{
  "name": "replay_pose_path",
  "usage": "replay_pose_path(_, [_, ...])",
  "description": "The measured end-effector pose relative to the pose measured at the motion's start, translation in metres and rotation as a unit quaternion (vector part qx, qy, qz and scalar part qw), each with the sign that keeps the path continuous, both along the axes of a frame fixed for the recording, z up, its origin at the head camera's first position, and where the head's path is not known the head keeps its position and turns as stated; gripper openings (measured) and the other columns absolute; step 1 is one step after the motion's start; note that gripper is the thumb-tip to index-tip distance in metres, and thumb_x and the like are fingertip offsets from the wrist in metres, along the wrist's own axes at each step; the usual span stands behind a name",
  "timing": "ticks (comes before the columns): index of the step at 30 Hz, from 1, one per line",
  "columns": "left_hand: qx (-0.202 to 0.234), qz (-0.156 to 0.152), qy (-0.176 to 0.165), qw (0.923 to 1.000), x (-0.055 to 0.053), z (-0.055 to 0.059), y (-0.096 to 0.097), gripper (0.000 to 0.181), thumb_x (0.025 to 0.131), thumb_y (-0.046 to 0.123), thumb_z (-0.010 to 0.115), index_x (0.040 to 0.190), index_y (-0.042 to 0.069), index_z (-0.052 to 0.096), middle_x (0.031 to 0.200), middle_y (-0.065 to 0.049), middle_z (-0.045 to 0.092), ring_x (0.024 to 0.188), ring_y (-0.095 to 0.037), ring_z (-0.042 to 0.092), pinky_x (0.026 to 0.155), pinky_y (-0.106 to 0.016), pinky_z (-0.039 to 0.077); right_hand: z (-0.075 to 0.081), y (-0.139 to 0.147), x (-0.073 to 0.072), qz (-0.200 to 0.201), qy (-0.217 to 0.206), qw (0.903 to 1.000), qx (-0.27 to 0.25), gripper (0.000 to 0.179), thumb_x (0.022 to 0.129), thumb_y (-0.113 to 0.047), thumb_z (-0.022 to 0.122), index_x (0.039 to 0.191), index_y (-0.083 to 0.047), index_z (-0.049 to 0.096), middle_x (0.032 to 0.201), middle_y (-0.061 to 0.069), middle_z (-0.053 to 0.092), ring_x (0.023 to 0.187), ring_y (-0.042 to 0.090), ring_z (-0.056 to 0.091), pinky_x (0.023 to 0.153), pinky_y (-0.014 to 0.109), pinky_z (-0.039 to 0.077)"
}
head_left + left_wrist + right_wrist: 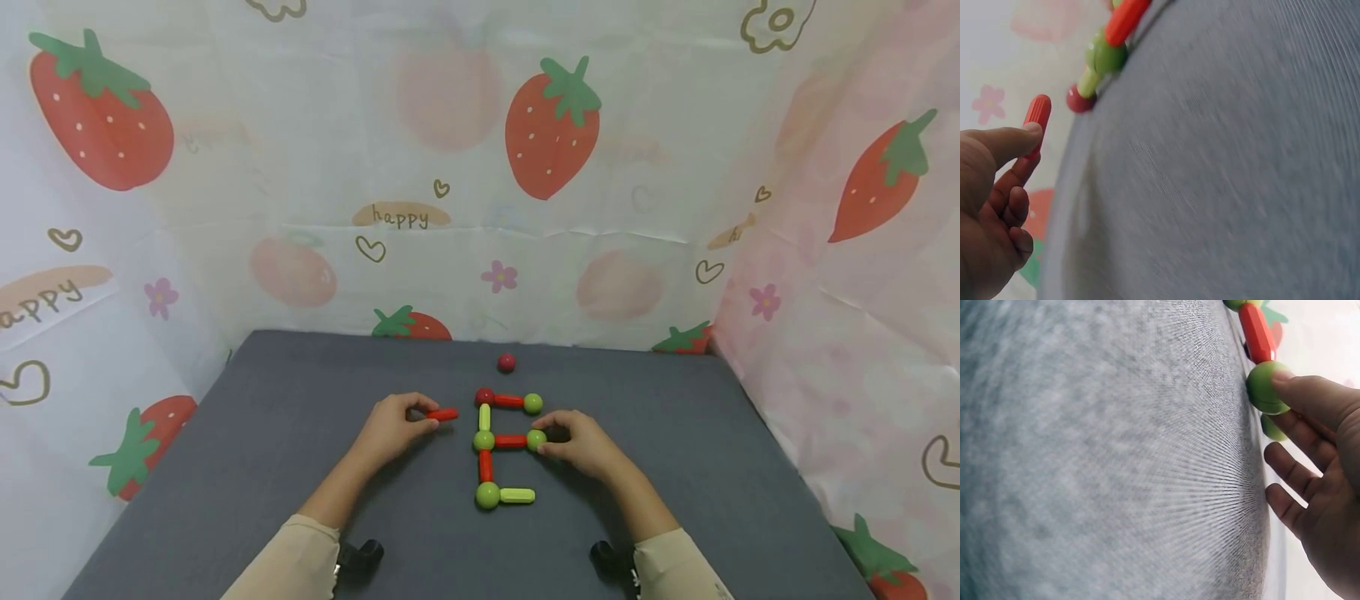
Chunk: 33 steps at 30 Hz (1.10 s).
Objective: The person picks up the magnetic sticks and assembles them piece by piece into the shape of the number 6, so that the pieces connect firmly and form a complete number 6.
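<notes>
My left hand [397, 427] pinches a red ridged stick [442, 414] between thumb and finger, left of the joined shape; the left wrist view shows this red stick [1038, 119] held by one end portion. My right hand [581, 446] holds a green ball [536, 439] with thumb and fingers, at the right end of the middle red stick [512, 441]. The joined balls and sticks lie flat in an E-like shape, with a red ball [485, 397] at its top left corner and a larger green ball [487, 496] at its bottom left.
A loose red ball [507, 362] lies beyond the shape near the back edge of the grey table [300, 375]. The top arm ends in a green ball [532, 403], the bottom one in a bare yellow-green stick [517, 496]. Strawberry-printed cloth [465, 167] hangs behind and at both sides.
</notes>
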<state>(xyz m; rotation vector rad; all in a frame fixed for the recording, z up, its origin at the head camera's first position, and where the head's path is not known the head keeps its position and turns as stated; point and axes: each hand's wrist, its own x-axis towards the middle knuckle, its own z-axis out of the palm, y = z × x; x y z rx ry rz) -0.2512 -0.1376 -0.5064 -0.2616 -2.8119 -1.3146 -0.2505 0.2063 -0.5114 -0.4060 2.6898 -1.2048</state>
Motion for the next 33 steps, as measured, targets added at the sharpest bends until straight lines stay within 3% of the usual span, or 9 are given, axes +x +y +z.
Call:
replay_pose_path(7, [0.019,-0.028,0.007,0.9994,0.009,0.02,0.023,0.016,0.088,0.025,0.083,0.103,0.027,0.077,0.094,0.008,0.067,0.074,-0.018,0.049,0.06,-0.033,0.042,0.0,0.0,0.0,0.0,0.003,1.0,0.002,0.027,0.088,-0.019,0.082,0.114,-0.024,0.075,0.122,-0.001,0.068,0.121,0.024,0.059,0.102,0.05,0.047])
replay_pose_path(12, [0.02,-0.065,0.007,0.9976,0.015,0.022,0.043,0.015,0.089,0.026,0.082,0.102,0.029,0.077,0.095,0.011,0.067,0.082,-0.018,0.05,0.065,-0.032,0.043,0.002,0.001,0.001,0.002,0.001,1.0,-0.004,0.028,0.088,-0.018,0.082,0.115,-0.022,0.076,0.124,0.0,0.067,0.121,0.024,0.059,0.101,0.049,0.047])
replay_pose_path(16, [0.013,-0.098,0.005,0.9951,0.018,0.02,0.057,0.014,0.089,0.028,0.082,0.102,0.029,0.077,0.099,0.002,0.068,0.085,-0.019,0.048,0.067,-0.032,0.042,0.002,0.001,0.001,0.004,0.0,1.0,-0.005,0.028,0.089,-0.018,0.082,0.116,-0.022,0.075,0.124,0.0,0.068,0.122,0.025,0.059,0.103,0.05,0.047])
replay_pose_path(21, [-0.005,-0.111,-0.001,0.9938,0.022,0.015,0.072,0.014,0.087,0.028,0.084,0.099,0.03,0.078,0.097,-0.008,0.062,0.082,-0.019,0.046,0.064,-0.031,0.039,0.0,0.001,0.0,0.009,0.001,0.9999,-0.009,0.028,0.089,-0.02,0.082,0.117,-0.021,0.075,0.124,0.0,0.068,0.121,0.025,0.06,0.103,0.051,0.047])
replay_pose_path(24, [-0.014,-0.114,-0.006,0.9934,0.025,0.011,0.079,0.013,0.086,0.029,0.085,0.097,0.031,0.078,0.092,-0.005,0.058,0.08,-0.019,0.046,0.063,-0.031,0.039,0.0,0.002,0.0,0.015,0.0,0.9998,-0.011,0.028,0.09,-0.022,0.081,0.117,-0.021,0.075,0.124,0.0,0.068,0.121,0.026,0.061,0.102,0.051,0.048])
replay_pose_path(33, [-0.047,-0.132,0.001,0.9902,0.027,0.001,0.092,0.012,0.085,0.031,0.085,0.096,0.032,0.079,0.087,0.012,0.066,0.083,-0.015,0.047,0.067,-0.03,0.044,-0.001,0.002,0.0,0.017,0.0,0.9998,-0.01,0.029,0.09,-0.02,0.081,0.118,-0.021,0.075,0.125,0.0,0.069,0.123,0.026,0.061,0.103,0.051,0.047])
